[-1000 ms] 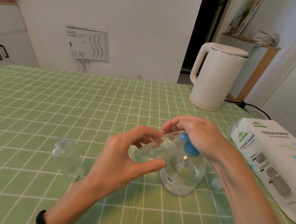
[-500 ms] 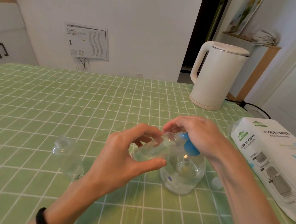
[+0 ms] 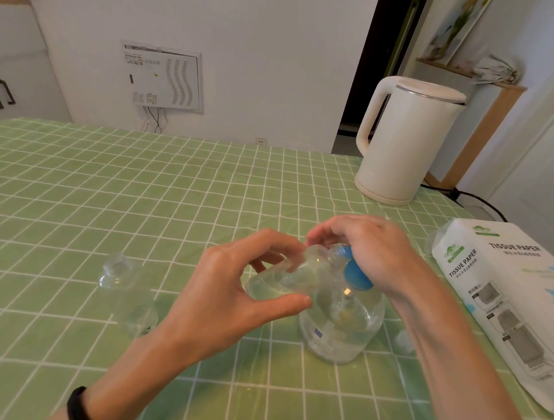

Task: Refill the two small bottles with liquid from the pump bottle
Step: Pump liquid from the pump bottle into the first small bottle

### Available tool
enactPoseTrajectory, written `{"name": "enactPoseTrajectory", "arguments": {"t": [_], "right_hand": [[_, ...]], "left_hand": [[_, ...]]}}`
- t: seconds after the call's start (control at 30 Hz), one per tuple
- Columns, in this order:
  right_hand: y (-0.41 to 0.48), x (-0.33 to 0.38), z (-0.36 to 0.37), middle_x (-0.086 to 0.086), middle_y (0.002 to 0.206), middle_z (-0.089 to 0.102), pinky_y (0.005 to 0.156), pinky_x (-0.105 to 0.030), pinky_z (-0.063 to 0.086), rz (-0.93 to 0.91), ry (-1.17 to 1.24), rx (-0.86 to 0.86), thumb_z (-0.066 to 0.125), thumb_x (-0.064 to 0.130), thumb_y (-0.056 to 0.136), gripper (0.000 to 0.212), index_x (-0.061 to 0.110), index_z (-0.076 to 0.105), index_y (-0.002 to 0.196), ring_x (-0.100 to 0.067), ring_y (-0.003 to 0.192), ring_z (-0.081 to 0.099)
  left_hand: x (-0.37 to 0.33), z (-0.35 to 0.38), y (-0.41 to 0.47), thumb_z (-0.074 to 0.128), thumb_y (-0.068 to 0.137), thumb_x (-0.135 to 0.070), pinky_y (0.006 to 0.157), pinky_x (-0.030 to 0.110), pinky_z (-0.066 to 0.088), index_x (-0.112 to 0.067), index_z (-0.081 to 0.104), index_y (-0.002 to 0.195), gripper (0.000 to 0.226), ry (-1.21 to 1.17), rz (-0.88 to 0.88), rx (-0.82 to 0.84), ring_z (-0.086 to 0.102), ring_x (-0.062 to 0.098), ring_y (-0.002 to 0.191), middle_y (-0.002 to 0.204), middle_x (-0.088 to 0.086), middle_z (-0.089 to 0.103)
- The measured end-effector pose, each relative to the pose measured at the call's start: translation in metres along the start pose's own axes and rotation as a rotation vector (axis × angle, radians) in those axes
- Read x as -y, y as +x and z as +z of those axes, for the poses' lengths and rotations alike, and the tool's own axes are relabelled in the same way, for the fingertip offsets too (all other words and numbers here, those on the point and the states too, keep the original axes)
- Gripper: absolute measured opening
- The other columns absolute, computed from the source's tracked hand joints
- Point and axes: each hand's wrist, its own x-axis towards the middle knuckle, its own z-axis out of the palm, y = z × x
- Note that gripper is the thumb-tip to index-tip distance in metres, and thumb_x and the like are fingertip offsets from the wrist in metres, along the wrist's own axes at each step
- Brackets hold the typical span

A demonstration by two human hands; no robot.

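Reading "TISSUE PAPER", the white pack (image 3: 502,302) lies near the pump bottle (image 3: 343,329).

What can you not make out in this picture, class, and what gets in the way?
Head view: nozzle of the pump head and mouth of the held small bottle, covered by the right hand.
Head view: fill level of the standing small bottle; clear plastic, blurred.
Head view: right part of the tissue pack, cut by the frame edge.
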Motion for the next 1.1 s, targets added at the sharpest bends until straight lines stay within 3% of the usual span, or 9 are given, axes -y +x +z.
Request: {"name": "enactPoseTrajectory", "arguments": {"t": [0.13, 0.4, 0.57, 0.73, 0.97, 1.1], "right_hand": [[0.0002, -0.0008, -0.0003, 0.013, 0.087, 0.081, 0.089, -0.029, 0.051, -0.026, -0.004, -0.035, 0.05, 0.019, 0.1, 0.037, 0.022, 0.082, 0.082, -0.005, 0.095, 0.072], [0.0014, 0.0014, -0.0009, 0.01, 0.088, 0.082, 0.08, -0.018, 0.051, -0.084, 0.053, -0.062, 0.045, 0.013, 0.102, 0.04, 0.021, 0.081, 0.087, 0.0, 0.087, 0.074], [-0.0004, -0.0002, -0.0004, 0.016, 0.084, 0.08, 0.077, -0.018, 0.045, -0.017, -0.003, 0.012, 0.047, 0.015, 0.1, 0.039, 0.021, 0.082, 0.085, 0.005, 0.084, 0.07], [0.001, 0.0007, -0.0005, 0.009, 0.086, 0.082, 0.083, -0.022, 0.05, -0.028, 0.036, -0.043, 0.047, 0.015, 0.101, 0.038, 0.02, 0.081, 0.086, -0.005, 0.092, 0.073], [0.0021, 0.0011, -0.0008, 0.01, 0.085, 0.082, 0.088, -0.026, 0.052, -0.054, 0.048, -0.045, 0.046, 0.013, 0.1, 0.04, 0.021, 0.081, 0.082, -0.007, 0.091, 0.074], [0.0005, -0.0006, 0.0005, 0.016, 0.084, 0.08, 0.08, -0.02, 0.047, -0.004, 0.015, -0.002, 0.048, 0.014, 0.099, 0.039, 0.023, 0.082, 0.083, 0.0, 0.092, 0.071]], "left_hand": [[-0.0008, 0.0008, -0.0012, 0.085, 0.074, -0.044, 0.083, 0.022, 0.056, -0.028, 0.071, 0.115, 0.046, -0.004, 0.002, -0.002, 0.072, 0.005, 0.1, 0.107, -0.021, 0.075], [-0.0006, 0.0, -0.0008, 0.086, 0.074, -0.043, 0.083, 0.018, 0.055, -0.027, 0.07, 0.116, 0.047, -0.01, 0.006, -0.008, 0.073, 0.004, 0.1, 0.109, -0.022, 0.074], [-0.0005, 0.0001, -0.0012, 0.084, 0.074, -0.044, 0.083, 0.021, 0.056, -0.029, 0.07, 0.115, 0.045, 0.003, 0.006, -0.001, 0.072, 0.005, 0.099, 0.108, -0.021, 0.074], [0.0, 0.0016, -0.0022, 0.086, 0.074, -0.043, 0.083, 0.022, 0.056, -0.03, 0.07, 0.115, 0.046, -0.001, 0.006, -0.006, 0.073, 0.005, 0.1, 0.108, -0.022, 0.074], [0.0015, 0.0008, -0.0004, 0.086, 0.074, -0.042, 0.083, 0.021, 0.056, -0.028, 0.07, 0.115, 0.046, -0.007, 0.012, -0.011, 0.073, 0.006, 0.101, 0.11, -0.022, 0.074], [0.0017, 0.0, -0.0001, 0.085, 0.075, -0.042, 0.083, 0.019, 0.055, -0.028, 0.07, 0.115, 0.045, 0.01, 0.016, 0.0, 0.072, 0.005, 0.1, 0.109, -0.022, 0.074]]}}
